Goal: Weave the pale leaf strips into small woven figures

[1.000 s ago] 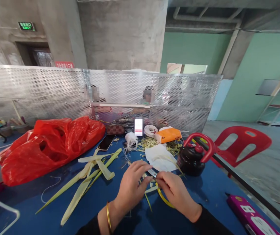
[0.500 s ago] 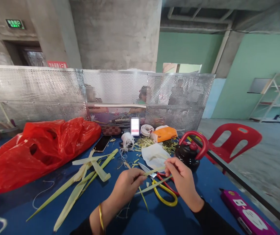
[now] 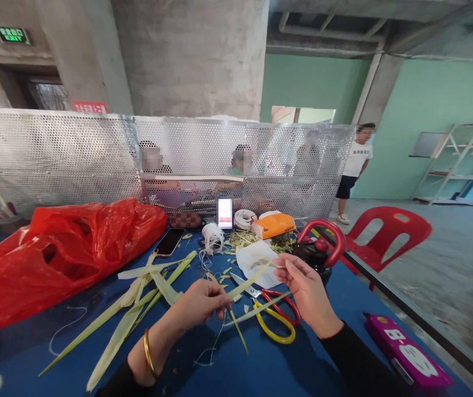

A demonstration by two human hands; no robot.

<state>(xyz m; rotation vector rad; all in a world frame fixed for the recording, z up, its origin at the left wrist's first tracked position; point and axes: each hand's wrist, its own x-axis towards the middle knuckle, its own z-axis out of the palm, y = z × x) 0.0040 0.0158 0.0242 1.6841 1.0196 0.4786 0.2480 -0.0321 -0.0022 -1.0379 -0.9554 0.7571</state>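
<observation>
A pale green leaf strip (image 3: pixel 251 279) runs slantwise between my hands. My left hand (image 3: pixel 203 300) pinches its lower end, fingers closed. At its upper end, my right hand (image 3: pixel 306 289) holds it between thumb and fingertips. Another narrow strip (image 3: pixel 256 313) passes below, from near my left fingers towards my right palm. Under the strips lie scissors (image 3: pixel 275 328) with a yellow and a red handle, blades pointing away to the left. Behind my right fingers is a white paper sheet (image 3: pixel 249 256). Long leaves (image 3: pixel 122 328) lie crossed on the blue table left of my left hand.
A red plastic bag (image 3: pixel 91 231) fills the left side. Towards the back are a phone (image 3: pixel 171 242), white thread (image 3: pixel 212 237), plant scraps (image 3: pixel 242 239) and an orange tissue pack (image 3: pixel 275 225). A dark kettle (image 3: pixel 313 255) stands beyond my right hand; a purple case (image 3: pixel 408 353) lies right.
My hands have drawn farther apart, the left one moving left, so more of the strip shows between them. The view has shifted slightly. A person now stands beyond the partition at right.
</observation>
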